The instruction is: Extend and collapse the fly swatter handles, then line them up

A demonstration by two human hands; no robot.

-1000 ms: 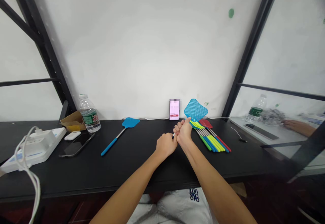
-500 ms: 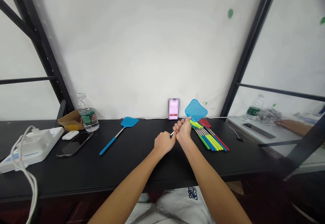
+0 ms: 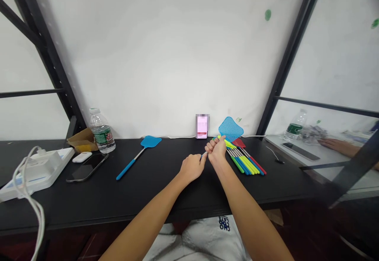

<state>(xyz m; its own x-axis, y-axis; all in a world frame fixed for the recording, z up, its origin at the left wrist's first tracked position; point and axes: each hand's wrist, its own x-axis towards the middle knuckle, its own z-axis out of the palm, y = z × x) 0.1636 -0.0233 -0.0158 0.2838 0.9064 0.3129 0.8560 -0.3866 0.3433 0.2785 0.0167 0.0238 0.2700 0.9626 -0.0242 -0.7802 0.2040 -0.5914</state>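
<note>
Both my hands are closed on one blue fly swatter (image 3: 231,128) above the middle of the black desk. My left hand (image 3: 192,166) wraps its handle, mostly hidden in the fist. The shaft, near the perforated blue head, is gripped by my right hand (image 3: 216,150). To the right of my right hand, a row of several fly swatters (image 3: 243,163) lies with green, blue, yellow and red handles side by side. Apart from them, another blue fly swatter (image 3: 138,154) rests on the desk to the left.
A phone (image 3: 202,126) stands against the wall. At left are a water bottle (image 3: 102,131), an open cardboard box (image 3: 84,139), a white case (image 3: 82,157), a dark phone (image 3: 88,168) and a white power strip (image 3: 44,170). Beyond the right frame post, another person's hand (image 3: 339,146) rests on a table.
My right hand and the swatter's head have shifted slightly right, away from my left hand. More of the metal shaft shows between my hands.
</note>
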